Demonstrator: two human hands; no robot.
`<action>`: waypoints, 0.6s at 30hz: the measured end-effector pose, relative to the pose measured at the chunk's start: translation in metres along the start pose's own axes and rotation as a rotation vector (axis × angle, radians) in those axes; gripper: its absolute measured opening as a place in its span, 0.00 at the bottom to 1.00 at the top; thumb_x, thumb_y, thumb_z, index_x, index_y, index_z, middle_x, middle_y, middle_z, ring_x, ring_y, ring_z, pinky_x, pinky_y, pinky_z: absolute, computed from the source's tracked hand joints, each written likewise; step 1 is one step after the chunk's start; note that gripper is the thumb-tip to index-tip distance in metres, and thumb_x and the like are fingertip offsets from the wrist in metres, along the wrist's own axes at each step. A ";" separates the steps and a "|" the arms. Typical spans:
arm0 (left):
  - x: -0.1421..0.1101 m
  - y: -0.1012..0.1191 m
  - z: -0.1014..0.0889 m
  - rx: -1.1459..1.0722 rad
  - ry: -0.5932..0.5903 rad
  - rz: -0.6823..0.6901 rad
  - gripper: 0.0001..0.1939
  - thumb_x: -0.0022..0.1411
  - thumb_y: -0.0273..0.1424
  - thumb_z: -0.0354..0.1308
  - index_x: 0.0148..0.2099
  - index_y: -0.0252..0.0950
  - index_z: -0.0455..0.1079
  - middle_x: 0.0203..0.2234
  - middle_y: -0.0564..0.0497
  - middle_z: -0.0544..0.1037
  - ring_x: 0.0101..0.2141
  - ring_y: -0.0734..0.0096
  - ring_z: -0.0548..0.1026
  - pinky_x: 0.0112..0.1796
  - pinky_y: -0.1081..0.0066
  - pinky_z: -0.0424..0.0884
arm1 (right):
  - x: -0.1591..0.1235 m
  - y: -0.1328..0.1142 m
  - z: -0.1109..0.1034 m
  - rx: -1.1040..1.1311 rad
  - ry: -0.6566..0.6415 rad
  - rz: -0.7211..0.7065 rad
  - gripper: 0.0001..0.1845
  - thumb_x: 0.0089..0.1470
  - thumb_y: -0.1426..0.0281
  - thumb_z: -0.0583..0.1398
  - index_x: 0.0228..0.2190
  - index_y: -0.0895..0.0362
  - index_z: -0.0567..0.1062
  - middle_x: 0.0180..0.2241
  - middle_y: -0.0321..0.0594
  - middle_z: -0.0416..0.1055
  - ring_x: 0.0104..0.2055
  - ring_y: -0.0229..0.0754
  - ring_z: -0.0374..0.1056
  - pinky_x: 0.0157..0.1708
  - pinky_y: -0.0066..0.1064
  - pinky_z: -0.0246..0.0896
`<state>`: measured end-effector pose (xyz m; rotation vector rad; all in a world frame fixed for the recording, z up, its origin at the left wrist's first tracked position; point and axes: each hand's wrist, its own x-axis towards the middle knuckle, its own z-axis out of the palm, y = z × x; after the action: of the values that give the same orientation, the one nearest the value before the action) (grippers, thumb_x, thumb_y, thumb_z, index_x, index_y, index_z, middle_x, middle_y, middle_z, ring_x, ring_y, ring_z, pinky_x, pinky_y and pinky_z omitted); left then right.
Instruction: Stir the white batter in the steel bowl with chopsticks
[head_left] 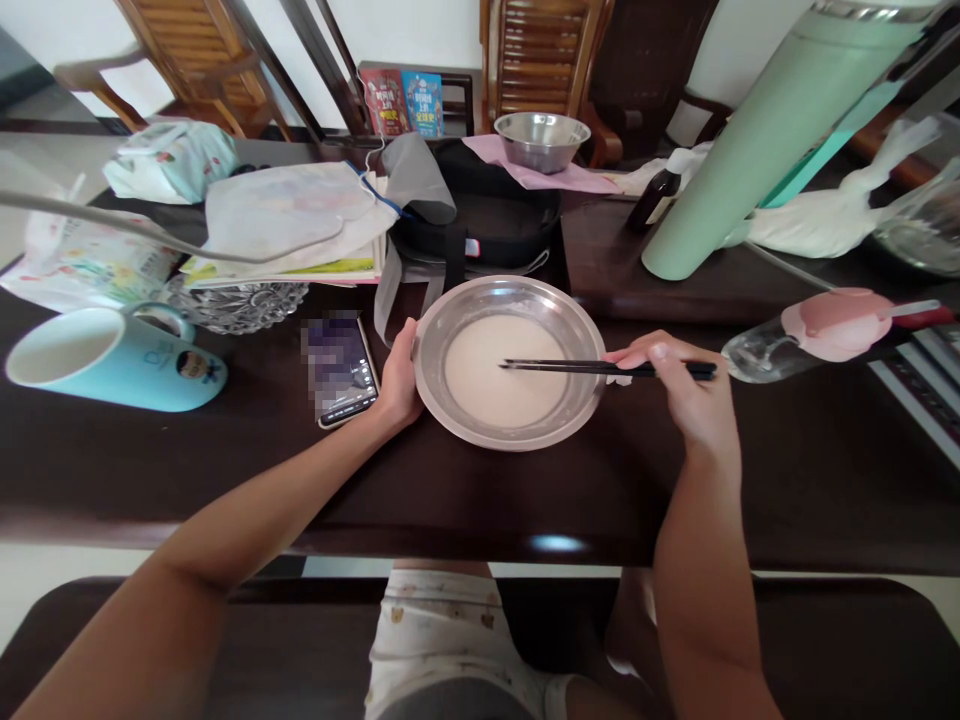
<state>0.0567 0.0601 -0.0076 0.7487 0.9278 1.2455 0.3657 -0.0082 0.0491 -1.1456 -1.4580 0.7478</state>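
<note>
A round metal bowl [510,438] stands on the dark table in front of me, with a pale, milky liquid [495,395] in it. Against the bowl's left side is my left hand [403,375], gripping its wall and rim; some of the fingers are hidden behind the bowl. My right hand [679,385] is closed around a pair of black chopsticks [562,367]. Their tips reach over the middle of the bowl, at the liquid's surface. Just left of my left hand lies a phone [345,370] with its screen lit.
On the left are a light-blue mug [112,360] and a cut-glass dish [240,303]. Behind the bowl sit a black bag [487,220] and a smaller metal bowl [541,145]. A tall green flask [757,150] and a pink-topped clear bottle [832,330] stand to the right.
</note>
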 end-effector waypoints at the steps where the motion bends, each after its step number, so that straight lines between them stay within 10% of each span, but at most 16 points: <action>1: 0.000 0.000 0.000 0.001 -0.004 0.000 0.27 0.66 0.54 0.57 0.52 0.38 0.79 0.44 0.45 0.86 0.57 0.42 0.79 0.57 0.51 0.76 | 0.000 0.000 -0.001 0.024 0.024 -0.003 0.20 0.65 0.54 0.63 0.27 0.50 0.86 0.31 0.40 0.83 0.38 0.48 0.81 0.42 0.41 0.77; 18: 0.000 0.001 -0.001 -0.001 -0.023 -0.003 0.27 0.67 0.54 0.57 0.54 0.39 0.78 0.44 0.45 0.86 0.57 0.42 0.79 0.58 0.51 0.75 | 0.000 0.000 0.001 0.051 -0.111 0.005 0.18 0.65 0.55 0.63 0.28 0.49 0.87 0.31 0.39 0.84 0.38 0.47 0.81 0.44 0.42 0.76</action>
<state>0.0556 0.0599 -0.0068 0.7591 0.9088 1.2329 0.3647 -0.0084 0.0487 -1.0837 -1.5201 0.8589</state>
